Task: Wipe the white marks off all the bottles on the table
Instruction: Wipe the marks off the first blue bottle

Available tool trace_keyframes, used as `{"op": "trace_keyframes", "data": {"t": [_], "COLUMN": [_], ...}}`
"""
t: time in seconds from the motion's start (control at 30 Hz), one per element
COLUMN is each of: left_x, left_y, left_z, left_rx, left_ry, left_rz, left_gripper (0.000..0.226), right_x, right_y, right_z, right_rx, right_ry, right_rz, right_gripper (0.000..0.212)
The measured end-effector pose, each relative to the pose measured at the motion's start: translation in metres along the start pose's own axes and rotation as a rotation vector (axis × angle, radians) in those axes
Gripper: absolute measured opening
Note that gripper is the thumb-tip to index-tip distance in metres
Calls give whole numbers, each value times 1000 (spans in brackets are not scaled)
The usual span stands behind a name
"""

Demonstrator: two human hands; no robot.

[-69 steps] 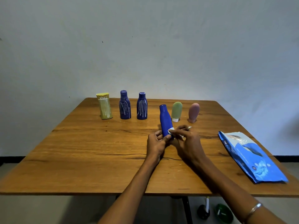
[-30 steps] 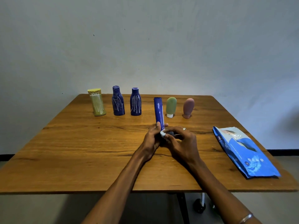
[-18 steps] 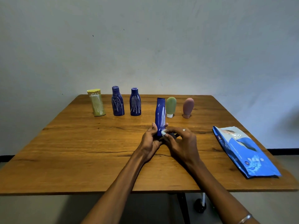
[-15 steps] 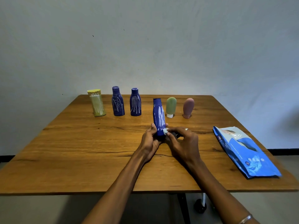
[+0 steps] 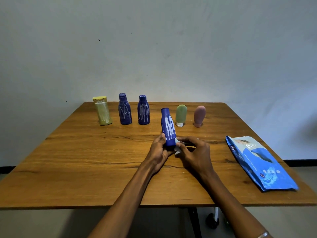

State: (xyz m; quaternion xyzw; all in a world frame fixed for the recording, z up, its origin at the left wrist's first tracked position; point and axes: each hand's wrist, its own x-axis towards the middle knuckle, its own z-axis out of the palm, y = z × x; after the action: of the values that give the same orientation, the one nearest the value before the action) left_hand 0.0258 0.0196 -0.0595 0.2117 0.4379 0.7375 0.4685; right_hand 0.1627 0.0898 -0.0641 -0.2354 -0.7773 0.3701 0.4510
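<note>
My left hand (image 5: 158,150) is wrapped around the base of the blue bottle (image 5: 168,127), holding it near the table (image 5: 85,160) centre, cap tipped toward 11 o'clock, white scribbles facing me. Right hand (image 5: 193,152) is pinching a small white wipe (image 5: 177,148) right against the bottle's lower right side. At 12 o'clock from the hands there's the back row: yellow bottle (image 5: 102,111), two dark blue ones (image 5: 124,109) (image 5: 143,110) covered in white marks, then a green tube (image 5: 181,115) and a pink tube (image 5: 199,115) standing on their caps. Wipes pack (image 5: 260,165) lies flat at 3 o'clock, well apart from the hands.
</note>
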Motion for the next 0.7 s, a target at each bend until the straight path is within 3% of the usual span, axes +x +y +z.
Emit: {"op": "trace_keyframes", "data": {"t": [0.23, 0.57, 0.7], "left_x": [-3, -1, -1], "left_y": [-1, -2, -2], "left_z": [-1, -1, 1], "left_rx": [159, 178, 252], "left_ry": [-81, -14, -16], "left_rz": [-29, 29, 34], "left_gripper": [46, 41, 37], "right_x": [1, 0, 7], "right_y": [2, 1, -2], "right_z": [-1, -1, 0], "right_rx": [-9, 21, 37], "right_ry": [111, 24, 45], "right_rz": [-31, 39, 89], "right_gripper": [18, 17, 28]}}
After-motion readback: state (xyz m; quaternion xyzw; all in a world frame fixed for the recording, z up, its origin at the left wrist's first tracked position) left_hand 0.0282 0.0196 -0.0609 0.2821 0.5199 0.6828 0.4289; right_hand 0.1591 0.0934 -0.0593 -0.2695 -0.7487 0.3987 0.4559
